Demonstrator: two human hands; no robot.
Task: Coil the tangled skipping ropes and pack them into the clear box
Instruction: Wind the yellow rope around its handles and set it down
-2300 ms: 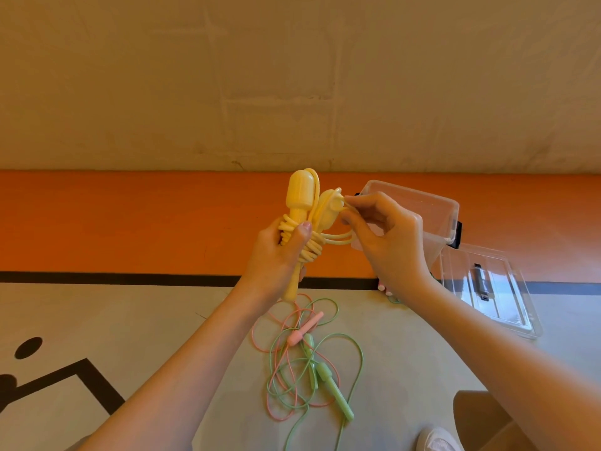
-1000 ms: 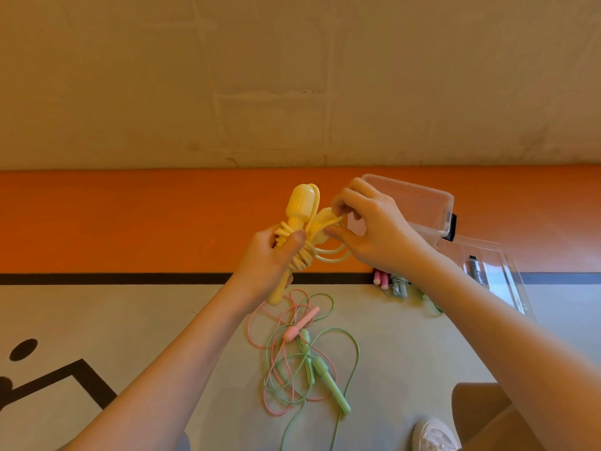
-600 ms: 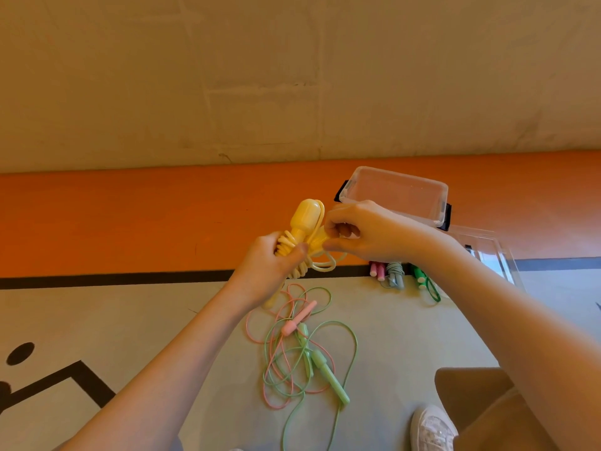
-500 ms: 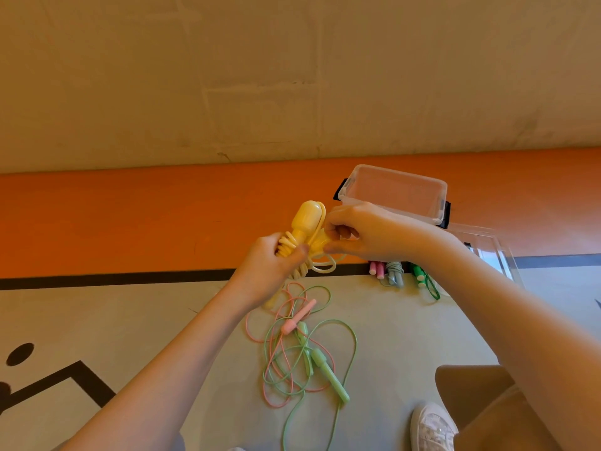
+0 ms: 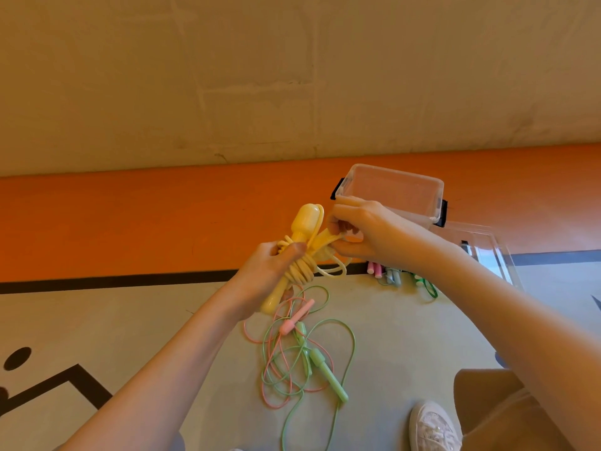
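In the head view, a yellow skipping rope (image 5: 300,255) is held up above the floor (image 5: 130,327), its cord wound in tight turns around the two handles. The bundle is gripped by the left hand (image 5: 265,271), with the fingers curled round the handles and the thumb pressed across the coils. At 2 o'clock from that hand, the loose end of the yellow cord is pinched by the curled fingers of the right hand (image 5: 361,232), beside the second handle; a slack loop hangs below it.

On the floor at 6 o'clock from the bundle, a pink skipping rope (image 5: 294,320) and a green skipping rope (image 5: 328,375) are seen tangled together, their cords crossing in loose loops. The clear box (image 5: 393,190) stands open at 1 o'clock, behind the right hand, against the orange band of the wall. Its clear lid (image 5: 484,245) lies just beside it at 3 o'clock. More coiled ropes (image 5: 390,275) are partly seen on the floor below the right wrist. A white shoe (image 5: 432,428) is visible at 5 o'clock.
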